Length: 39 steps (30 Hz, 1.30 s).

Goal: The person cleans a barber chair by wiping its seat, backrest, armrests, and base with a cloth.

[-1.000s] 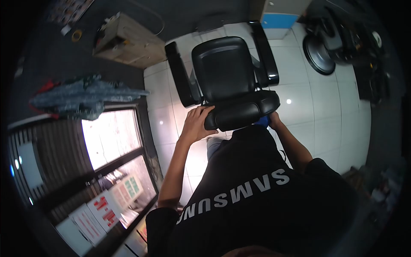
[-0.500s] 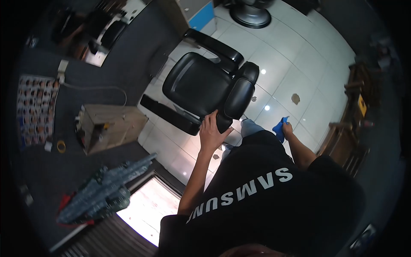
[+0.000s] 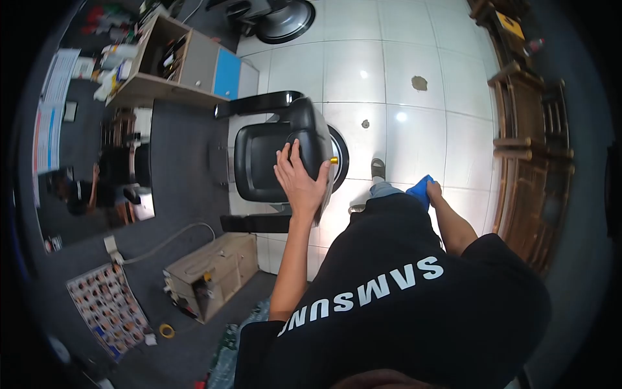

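My left hand (image 3: 302, 186) rests on the top of the backrest (image 3: 304, 133) of a black barber chair. Its fingers are spread forward over the padding, and the thumb lies apart toward the rear edge. Beyond the fingers show the chair's seat (image 3: 256, 159) and two armrests. A yellow knob (image 3: 334, 160) sticks out behind the backrest. Down at my right side, my right hand (image 3: 435, 190) is closed around a bunched blue cloth (image 3: 420, 190), part of which hangs out of the fist.
A wooden box cabinet (image 3: 214, 272) stands left of the chair, near a poster (image 3: 107, 305) and a mirror (image 3: 116, 175). Shelves with bottles and a blue door (image 3: 227, 74) are ahead. Another chair base (image 3: 285, 23) sits beyond. Wooden benches (image 3: 518, 149) line the right side.
The view has turned, so the chair and tiles now look straighter. My left hand has shifted from the backrest's corner onto its top. The right hand still holds the blue cloth.
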### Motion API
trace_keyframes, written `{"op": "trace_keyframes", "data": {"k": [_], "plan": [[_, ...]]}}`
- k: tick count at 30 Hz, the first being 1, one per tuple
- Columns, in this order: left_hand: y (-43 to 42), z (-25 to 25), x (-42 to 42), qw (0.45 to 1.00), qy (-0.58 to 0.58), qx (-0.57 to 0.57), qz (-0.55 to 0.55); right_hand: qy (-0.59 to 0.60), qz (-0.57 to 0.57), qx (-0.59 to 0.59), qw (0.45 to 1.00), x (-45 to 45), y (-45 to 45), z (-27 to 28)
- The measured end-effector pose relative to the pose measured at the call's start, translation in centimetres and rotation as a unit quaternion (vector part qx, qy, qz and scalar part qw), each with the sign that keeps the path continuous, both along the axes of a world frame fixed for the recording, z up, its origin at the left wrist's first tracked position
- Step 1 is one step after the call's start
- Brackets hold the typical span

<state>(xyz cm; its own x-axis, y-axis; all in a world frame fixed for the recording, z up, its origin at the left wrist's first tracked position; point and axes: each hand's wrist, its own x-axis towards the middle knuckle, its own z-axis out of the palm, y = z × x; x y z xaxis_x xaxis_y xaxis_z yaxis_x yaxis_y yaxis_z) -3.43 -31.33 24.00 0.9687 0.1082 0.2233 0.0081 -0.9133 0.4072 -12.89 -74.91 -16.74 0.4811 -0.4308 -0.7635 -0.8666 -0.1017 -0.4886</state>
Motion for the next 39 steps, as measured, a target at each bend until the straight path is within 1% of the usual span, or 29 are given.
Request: {"op": "trace_keyframes", "data": {"k": [2, 3, 5, 7, 9, 11, 12, 13, 15, 16, 17, 19, 22, 23, 24, 25, 26, 27, 29, 30, 33, 35, 36, 37, 38, 39], "plan": [[-0.2, 0.1, 1.5, 0.999, 0.026, 0.021, -0.020, -0.004, 0.077, -0.069, 0.995, 1.1, 2.0, 0.7], [0.0, -0.1, 2.2, 0.998, 0.020, 0.041, -0.034, -0.003, 0.116, -0.102, 0.988, 1.5, 2.9, 0.9], [0.2, -0.3, 2.9, 0.998, 0.030, 0.033, -0.044, 0.007, 0.138, -0.080, 0.987, 2.9, 4.2, 1.0], [0.1, 0.4, 3.2, 0.997, 0.052, 0.032, -0.048, -0.003, 0.194, -0.117, 0.974, 3.7, 5.3, -0.8], [0.0, 0.7, 3.5, 0.995, 0.085, 0.028, -0.046, -0.007, 0.156, -0.093, 0.983, 5.6, 8.0, 0.8], [-0.1, 0.7, 3.8, 0.995, 0.077, 0.035, -0.051, -0.035, 0.117, -0.090, 0.988, 6.9, 10.8, 0.4], [0.0, 0.5, 4.0, 0.995, 0.073, 0.039, -0.055, -0.033, 0.114, -0.070, 0.990, 7.7, 12.3, 0.5], [0.4, 0.1, 4.4, 0.995, 0.061, 0.050, -0.068, -0.030, 0.111, -0.051, 0.992, 8.2, 13.8, 1.0], [1.1, -1.0, 5.7, 0.993, 0.036, 0.069, -0.088, -0.067, 0.104, -0.015, 0.992, 8.4, 17.4, 2.4], [0.8, -0.9, 6.5, 0.991, 0.011, 0.092, -0.099, -0.081, 0.083, 0.027, 0.993, 8.3, 19.4, 2.0], [1.0, -1.1, 7.1, 0.989, 0.010, 0.106, -0.107, -0.092, 0.062, 0.070, 0.991, 7.9, 21.4, 1.5], [0.9, -1.0, 8.0, 0.988, 0.040, 0.087, -0.122, -0.083, 0.108, 0.089, 0.987, 7.2, 25.3, 2.9], [0.5, -0.7, 9.6, 0.975, 0.050, 0.153, -0.153, -0.085, 0.034, 0.212, 0.973, 5.3, 30.6, 1.6], [0.6, -0.8, 10.4, 0.973, 0.058, 0.152, -0.164, -0.074, 0.012, 0.264, 0.962, 4.6, 32.1, 1.1], [0.8, -0.9, 11.5, 0.971, 0.068, 0.151, -0.173, -0.053, 0.002, 0.279, 0.959, 4.8, 32.2, 4.2], [0.9, -1.2, 12.7, 0.969, 0.075, 0.148, -0.182, -0.045, -0.015, 0.343, 0.938, 4.4, 32.7, 3.7], [1.5, -1.8, 13.9, 0.971, 0.107, 0.131, -0.171, -0.016, -0.031, 0.366, 0.930, 4.7, 33.3, 3.0], [1.3, -1.5, 15.0, 0.970, 0.166, 0.084, -0.157, 0.012, -0.048, 0.388, 0.920, 4.7, 34.2, 1.3], [0.9, -1.9, 16.6, 0.962, 0.231, 0.063, -0.132, 0.012, -0.043, 0.331, 0.943, 5.2, 34.9, 0.7], [0.2, -1.7, 16.8, 0.960, 0.237, 0.076, -0.125, 0.015, -0.040, 0.302, 0.952, 5.6, 35.3, 0.3], [-0.1, -2.1, 16.8, 0.965, 0.235, 0.044, -0.104, 0.016, -0.085, 0.360, 0.929, 6.8, 36.9, -4.1], [-0.6, -2.1, 16.8, 0.965, 0.239, 0.035, -0.099, 0.029, -0.089, 0.390, 0.916, 9.2, 37.1, -5.1], [-0.9, -2.1, 16.9, 0.966, 0.240, 0.032, -0.096, 0.029, -0.098, 0.409, 0.907, 10.6, 38.0, -7.0], [-1.1, -2.0, 17.0, 0.965, 0.240, 0.034, -0.097, 0.028, -0.108, 0.429, 0.896, 12.5, 37.9, -6.2], [-1.4, -2.0, 17.0, 0.965, 0.240, 0.036, -0.099, 0.024, -0.095, 0.438, 0.893, 14.2, 37.3, -5.5], [-1.8, -1.9, 17.0, 0.965, 0.240, 0.039, -0.100, 0.019, -0.109, 0.436, 0.893, 15.8, 37.9, -5.6]]}}
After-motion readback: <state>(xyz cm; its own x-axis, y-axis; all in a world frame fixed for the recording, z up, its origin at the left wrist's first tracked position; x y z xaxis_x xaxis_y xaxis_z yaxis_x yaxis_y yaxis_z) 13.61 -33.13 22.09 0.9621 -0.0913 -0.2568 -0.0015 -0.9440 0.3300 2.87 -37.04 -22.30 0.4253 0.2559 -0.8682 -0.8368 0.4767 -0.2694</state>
